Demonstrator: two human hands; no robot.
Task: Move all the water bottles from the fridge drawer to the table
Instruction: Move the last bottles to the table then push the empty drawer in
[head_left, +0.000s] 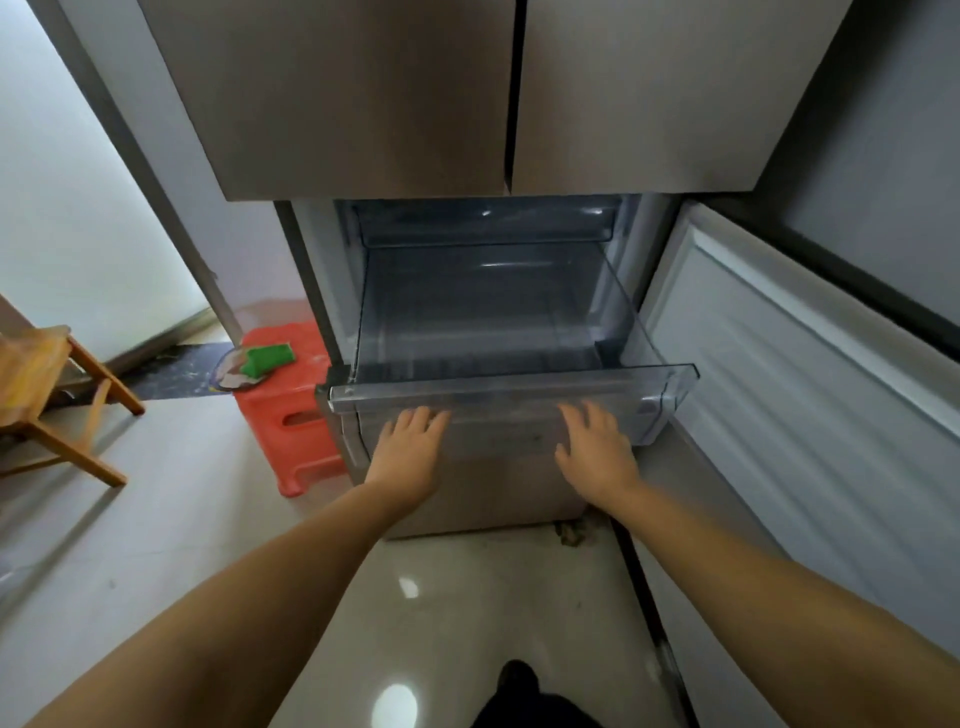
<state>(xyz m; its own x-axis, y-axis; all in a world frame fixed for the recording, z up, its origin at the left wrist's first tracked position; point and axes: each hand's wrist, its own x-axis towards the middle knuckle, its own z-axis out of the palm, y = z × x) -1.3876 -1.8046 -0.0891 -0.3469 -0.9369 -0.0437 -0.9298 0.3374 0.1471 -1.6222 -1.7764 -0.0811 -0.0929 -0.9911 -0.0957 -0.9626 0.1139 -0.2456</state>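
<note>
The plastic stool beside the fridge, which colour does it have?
The stool is orange-red; the head view, the only one, shows it at the left of the fridge drawer.

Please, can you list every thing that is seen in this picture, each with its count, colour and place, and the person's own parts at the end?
fridge drawer: one, clear plastic, pulled out at centre, no bottles seen inside
upper fridge doors: two, brown-grey metal, closed, above the drawer
lower fridge door: one, white inside, swung open at right
stool: one, red plastic, on the floor left of the fridge
green thing: one, green, on the stool
chair: one, wooden, far left
floor: one, pale glossy tiles, below
left hand: one, fingers straight, on the drawer front
right hand: one, fingers straight, on the drawer front
</note>
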